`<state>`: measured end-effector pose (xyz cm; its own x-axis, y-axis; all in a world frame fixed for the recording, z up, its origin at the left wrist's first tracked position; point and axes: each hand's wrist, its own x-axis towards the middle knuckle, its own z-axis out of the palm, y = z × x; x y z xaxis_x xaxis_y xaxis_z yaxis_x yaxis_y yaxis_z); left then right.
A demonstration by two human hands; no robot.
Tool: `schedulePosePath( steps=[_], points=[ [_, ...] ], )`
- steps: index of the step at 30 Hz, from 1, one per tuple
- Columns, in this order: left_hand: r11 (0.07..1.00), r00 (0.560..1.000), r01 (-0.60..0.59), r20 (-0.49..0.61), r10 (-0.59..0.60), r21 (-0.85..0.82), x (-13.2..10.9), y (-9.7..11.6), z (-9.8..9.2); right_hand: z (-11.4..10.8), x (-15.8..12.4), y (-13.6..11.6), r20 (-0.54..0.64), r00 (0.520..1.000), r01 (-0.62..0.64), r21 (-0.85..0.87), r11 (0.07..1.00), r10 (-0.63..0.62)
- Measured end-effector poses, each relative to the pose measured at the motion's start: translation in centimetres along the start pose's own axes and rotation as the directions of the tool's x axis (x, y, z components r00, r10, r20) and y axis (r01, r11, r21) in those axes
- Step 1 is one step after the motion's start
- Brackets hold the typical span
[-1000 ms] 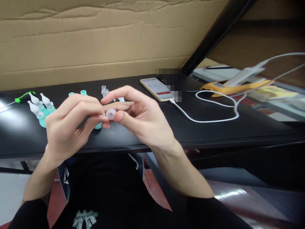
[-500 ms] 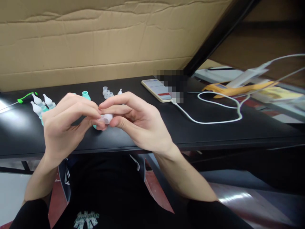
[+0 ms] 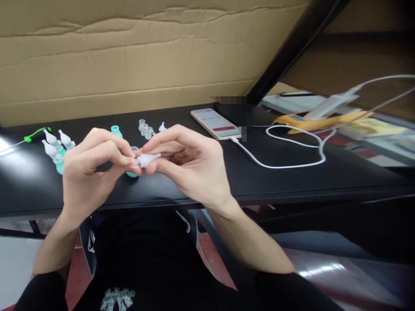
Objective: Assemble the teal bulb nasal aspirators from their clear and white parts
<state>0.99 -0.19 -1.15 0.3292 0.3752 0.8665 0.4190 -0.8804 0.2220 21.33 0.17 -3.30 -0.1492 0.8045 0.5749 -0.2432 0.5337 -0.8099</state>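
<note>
Nozzle, white and tapered (image 3: 149, 160), lies between your two hands, above the near part of the black bench (image 3: 259, 181), with its narrow tip toward the right and its wide end toward the left. Your right hand (image 3: 197, 164) has its grip on it, thumb on the near side and fingers on the far side. Your left hand (image 3: 89, 166) pinches a small translucent fitting (image 3: 136, 162) between thumb and fingertips, right at the nozzle's wide end; your fingers hide how far the two are joined.

Just behind your left fingertips you have a teal bulb (image 3: 132, 174), mostly covered, with a clear rim (image 3: 134, 148) showing above them. Another teal bulb (image 3: 116, 131) stands farther back, open at the top. To the left of your left hand is a cluster of teal bulbs with white nozzles (image 3: 59, 167), beside a tool with a green and black handle (image 3: 37, 134). Beyond your right hand sit small clear cups (image 3: 146, 129), grouped together, and a loose white nozzle (image 3: 162, 127) just right of them. Farther right lies your phone (image 3: 215, 123), plugged into a white cable (image 3: 282, 166), and past it a yellow device (image 3: 301, 123).
</note>
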Motion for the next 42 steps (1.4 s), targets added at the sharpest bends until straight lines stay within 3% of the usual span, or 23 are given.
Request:
schedulePosePath(
  steps=[10, 18, 25, 30, 37, 42],
  points=[
    [1.0, 1.0, -0.014, -0.009, 0.014, -0.001, -0.1, -0.1, 0.4, -0.1, 0.0, 0.0, -0.037, 0.999, -0.005, -0.041, 0.999, 0.003],
    [0.999, 0.999, -0.025, -0.025, 0.024, -0.038, -0.3, 0.0, 0.7, 0.3, 0.2, 0.1, -0.006, 1.0, -0.021, 0.066, 0.998, 0.022],
    [0.993, 0.99, -0.099, -0.096, 0.105, 0.067, -0.3, 0.1, 1.1, 0.2, 0.4, 0.8, -0.059, 0.998, -0.031, 0.118, 0.993, 0.038],
    [0.999, 0.996, -0.052, -0.066, 0.052, 0.001, -0.2, 0.3, 0.8, 0.1, 0.5, 1.0, -0.037, 0.996, -0.075, 0.186, 0.98, 0.083],
    [0.961, 0.983, 0.179, 0.081, -0.165, -0.212, 0.1, 0.5, -0.3, -0.1, 0.3, 1.1, 0.035, 0.998, -0.059, 0.239, 0.969, 0.052],
    [0.918, 0.97, 0.238, 0.125, -0.208, -0.318, 0.2, 0.2, -0.7, -0.1, 0.1, 0.8, 0.076, 0.995, -0.085, 0.2, 0.976, 0.071]
  ],
)
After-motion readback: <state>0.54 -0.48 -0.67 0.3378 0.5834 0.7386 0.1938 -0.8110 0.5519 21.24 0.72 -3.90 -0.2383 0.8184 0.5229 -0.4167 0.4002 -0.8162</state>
